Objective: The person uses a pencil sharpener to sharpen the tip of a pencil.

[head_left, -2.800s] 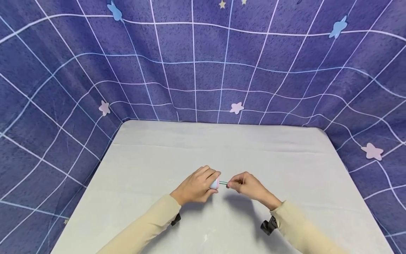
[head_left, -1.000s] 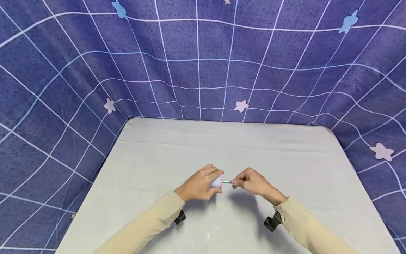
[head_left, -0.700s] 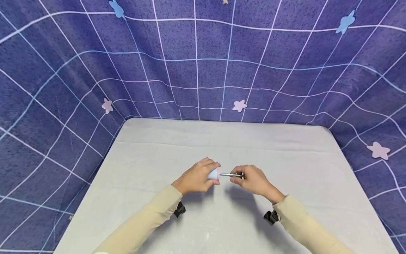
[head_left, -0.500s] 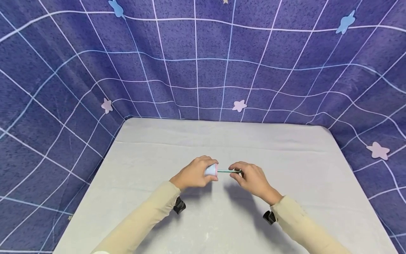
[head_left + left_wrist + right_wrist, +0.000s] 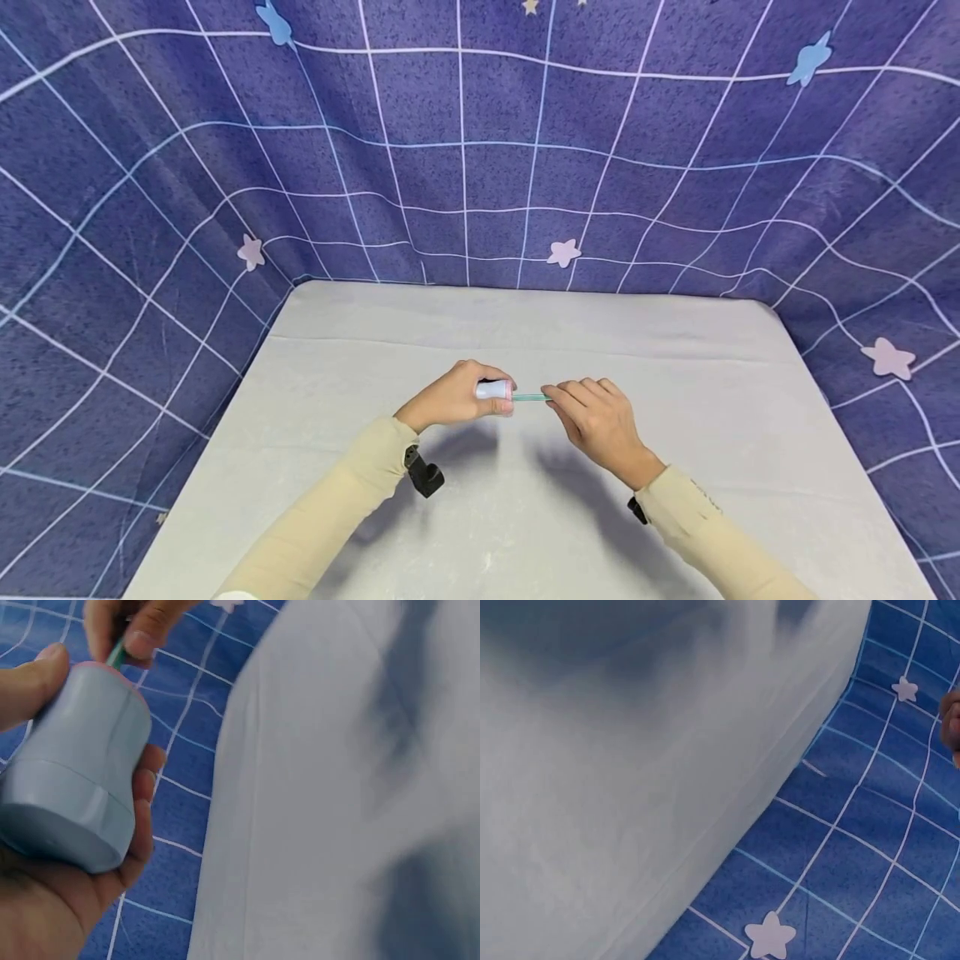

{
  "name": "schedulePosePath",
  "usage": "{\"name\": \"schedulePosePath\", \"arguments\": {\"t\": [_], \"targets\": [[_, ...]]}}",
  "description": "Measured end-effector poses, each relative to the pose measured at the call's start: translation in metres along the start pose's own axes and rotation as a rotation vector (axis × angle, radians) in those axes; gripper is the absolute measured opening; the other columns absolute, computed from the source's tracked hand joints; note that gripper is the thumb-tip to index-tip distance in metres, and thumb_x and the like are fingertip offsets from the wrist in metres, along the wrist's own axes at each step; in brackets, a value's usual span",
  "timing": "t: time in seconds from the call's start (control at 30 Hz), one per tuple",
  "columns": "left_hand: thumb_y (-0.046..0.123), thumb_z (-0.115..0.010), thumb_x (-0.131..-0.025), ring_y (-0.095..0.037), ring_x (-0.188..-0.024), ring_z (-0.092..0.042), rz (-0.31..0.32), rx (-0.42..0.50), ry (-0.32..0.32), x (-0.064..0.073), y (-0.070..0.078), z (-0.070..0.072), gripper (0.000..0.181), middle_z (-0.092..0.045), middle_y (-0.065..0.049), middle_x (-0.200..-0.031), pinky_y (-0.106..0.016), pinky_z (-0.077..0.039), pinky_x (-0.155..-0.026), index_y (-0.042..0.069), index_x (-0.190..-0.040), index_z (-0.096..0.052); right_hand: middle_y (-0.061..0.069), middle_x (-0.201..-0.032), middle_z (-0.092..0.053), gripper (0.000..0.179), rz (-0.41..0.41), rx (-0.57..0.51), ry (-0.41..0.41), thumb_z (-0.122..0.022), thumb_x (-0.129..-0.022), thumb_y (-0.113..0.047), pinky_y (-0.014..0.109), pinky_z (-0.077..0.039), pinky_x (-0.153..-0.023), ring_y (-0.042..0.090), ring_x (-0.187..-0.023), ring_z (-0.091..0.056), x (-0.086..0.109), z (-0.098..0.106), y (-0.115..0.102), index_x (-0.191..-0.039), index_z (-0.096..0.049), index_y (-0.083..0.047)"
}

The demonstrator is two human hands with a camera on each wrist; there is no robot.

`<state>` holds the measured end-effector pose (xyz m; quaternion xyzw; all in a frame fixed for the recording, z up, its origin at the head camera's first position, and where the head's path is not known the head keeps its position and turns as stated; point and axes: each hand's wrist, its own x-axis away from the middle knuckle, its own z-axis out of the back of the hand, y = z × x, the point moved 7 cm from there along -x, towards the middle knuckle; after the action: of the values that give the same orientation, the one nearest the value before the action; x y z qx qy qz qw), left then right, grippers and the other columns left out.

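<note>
In the head view my left hand [image 5: 450,398] grips a pale blue, waisted pencil sharpener [image 5: 491,389] with a pink rim, held sideways above the table. From its pink end a thin green pencil [image 5: 531,397] sticks out to the right. My right hand [image 5: 600,421] pinches the pencil a short way from the rim, its back turned up; its fingers hide the pencil's far end. The left wrist view shows the sharpener [image 5: 82,757] large, its rounded base toward the camera, with thumb and fingers curled round it. Beyond it, right-hand fingertips [image 5: 139,645] hold the green pencil.
A white-covered table [image 5: 360,333] lies under both hands. Dark blue gridded cloth [image 5: 420,192] with star shapes surrounds its back and sides. In the right wrist view, part of a hand [image 5: 951,724] shows at the right edge; whose fingers, I cannot tell.
Both hands have moved slightly up and away in the head view. My right hand has slid along the pencil and rolled over, its back now upward. The sharpener has stayed in my left hand.
</note>
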<state>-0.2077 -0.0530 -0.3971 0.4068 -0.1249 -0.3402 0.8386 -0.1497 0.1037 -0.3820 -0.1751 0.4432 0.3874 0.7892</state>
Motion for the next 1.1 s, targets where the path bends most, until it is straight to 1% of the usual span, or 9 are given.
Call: {"name": "schedulePosePath", "arguments": {"t": [0.3,0.4,0.47,0.53,0.63,0.8,0.93,1.03,1.1], "targets": [[0.014,-0.065,-0.089,-0.008,-0.081,-0.062,0.045,0.280,-0.151,0.001,-0.002,-0.008,0.022,-0.072,-0.008,-0.084,-0.027,-0.050,-0.081,-0.003,-0.100,-0.070,-0.005,-0.063,-0.052,0.025,0.215,0.135,0.088,-0.050,-0.099,-0.021,0.018,-0.028,-0.039,0.008,-0.046,-0.038,0.003,0.004,-0.013,-0.091,-0.071,-0.010],[0.012,-0.064,-0.088,-0.009,-0.080,-0.063,0.072,0.354,-0.171,0.002,-0.003,-0.013,0.020,-0.072,-0.010,-0.084,-0.028,-0.050,-0.081,-0.003,-0.099,-0.071,-0.005,-0.062,-0.051,0.027,0.229,0.142,0.103,-0.049,-0.099,-0.021,0.017,-0.028,-0.038,0.007,-0.045,-0.037,0.005,0.004,-0.015,-0.088,-0.071,-0.010],[0.013,-0.065,-0.088,-0.009,-0.080,-0.063,0.082,0.344,-0.161,0.002,-0.005,-0.015,0.020,-0.072,-0.010,-0.085,-0.028,-0.050,-0.082,-0.002,-0.099,-0.070,-0.006,-0.061,-0.050,0.030,0.193,0.111,0.078,-0.048,-0.100,-0.023,0.016,-0.026,-0.037,0.007,-0.044,-0.035,0.004,0.004,-0.014,-0.084,-0.070,-0.011],[0.013,-0.067,-0.087,-0.007,-0.081,-0.061,0.083,0.277,-0.134,0.002,-0.005,-0.016,0.020,-0.072,-0.009,-0.088,-0.026,-0.049,-0.080,0.000,-0.101,-0.070,-0.007,-0.059,-0.047,0.033,0.113,0.059,0.013,-0.046,-0.101,-0.027,0.015,-0.024,-0.037,0.005,-0.043,-0.033,0.002,0.002,-0.011,-0.080,-0.069,-0.013],[0.013,-0.073,-0.083,-0.007,-0.077,-0.058,0.075,0.126,-0.069,0.003,-0.005,-0.017,0.027,-0.071,-0.005,-0.093,-0.023,-0.049,-0.074,0.002,-0.106,-0.069,-0.009,-0.056,-0.046,0.029,-0.058,-0.038,-0.121,-0.054,-0.096,-0.029,0.013,-0.021,-0.037,0.000,-0.042,-0.032,0.000,-0.002,-0.005,-0.076,-0.070,-0.015],[0.019,-0.080,-0.075,-0.011,-0.079,-0.055,-0.015,-0.128,0.041,0.005,0.001,-0.018,0.043,-0.067,-0.005,-0.099,-0.023,-0.046,-0.070,0.004,-0.113,-0.066,-0.012,-0.061,-0.058,0.006,-0.416,-0.204,-0.396,-0.071,-0.082,-0.020,0.013,-0.022,-0.039,-0.005,-0.044,-0.030,0.003,-0.012,0.010,-0.078,-0.076,-0.017],[0.027,-0.080,-0.075,-0.013,-0.090,-0.056,-0.116,-0.309,0.105,0.009,0.006,-0.025,0.050,-0.065,-0.004,-0.101,-0.024,-0.046,-0.076,0.004,-0.117,-0.064,-0.009,-0.060,-0.060,0.008,-0.707,-0.362,-0.636,-0.070,-0.084,-0.019,0.019,-0.022,-0.042,0.001,-0.044,-0.030,0.014,-0.024,0.022,-0.081,-0.077,-0.018],[0.027,-0.081,-0.074,-0.015,-0.095,-0.056,-0.183,-0.394,0.147,0.013,0.009,-0.031,0.053,-0.065,-0.005,-0.103,-0.025,-0.048,-0.079,0.002,-0.117,-0.063,-0.006,-0.063,-0.064,0.012,-0.832,-0.469,-0.767,-0.067,-0.087,-0.019,0.022,-0.025,-0.045,0.006,-0.047,-0.033,0.023,-0.031,0.027,-0.081,-0.077,-0.016],[0.028,-0.081,-0.074,-0.015,-0.096,-0.056,-0.204,-0.430,0.146,0.014,0.010,-0.033,0.054,-0.065,-0.005,-0.104,-0.024,-0.049,-0.080,0.002,-0.117,-0.063,-0.006,-0.068,-0.066,0.013,-0.860,-0.517,-0.811,-0.065,-0.088,-0.018,0.023,-0.026,-0.046,0.007,-0.049,-0.036,0.026,-0.035,0.027,-0.080,-0.076,-0.015]]}}
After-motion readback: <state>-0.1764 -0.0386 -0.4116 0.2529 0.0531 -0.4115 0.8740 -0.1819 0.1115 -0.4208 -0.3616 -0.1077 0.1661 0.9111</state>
